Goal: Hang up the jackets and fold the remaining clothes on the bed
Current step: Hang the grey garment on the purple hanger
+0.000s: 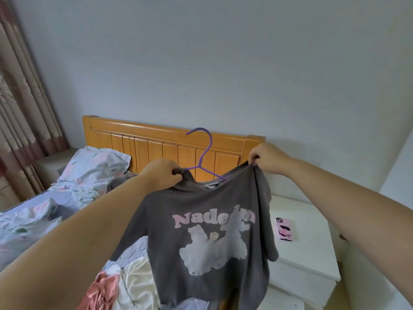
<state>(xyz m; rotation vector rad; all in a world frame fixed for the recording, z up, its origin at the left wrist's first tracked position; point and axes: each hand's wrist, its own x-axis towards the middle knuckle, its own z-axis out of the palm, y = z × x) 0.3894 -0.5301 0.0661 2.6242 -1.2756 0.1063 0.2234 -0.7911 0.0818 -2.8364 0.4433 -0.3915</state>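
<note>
A grey T-shirt (207, 247) with pink lettering and a white bear print hangs in the air over the bed, on a purple hanger (204, 151) whose hook sticks up above the collar. My left hand (163, 173) is shut on the shirt's left shoulder together with the hanger's arm. My right hand (268, 157) pinches the right shoulder of the shirt. Below on the bed (33, 202) lie a cream garment (136, 278) and a salmon-pink garment (102, 291). Another grey garment (120, 179) lies near the pillow.
A wooden headboard (156, 139) stands behind the shirt. A floral pillow (93, 166) and crumpled floral bedding (26, 222) lie at the left. A white nightstand (306, 253) at the right holds a pink phone (283, 229). Curtains (20, 104) hang far left.
</note>
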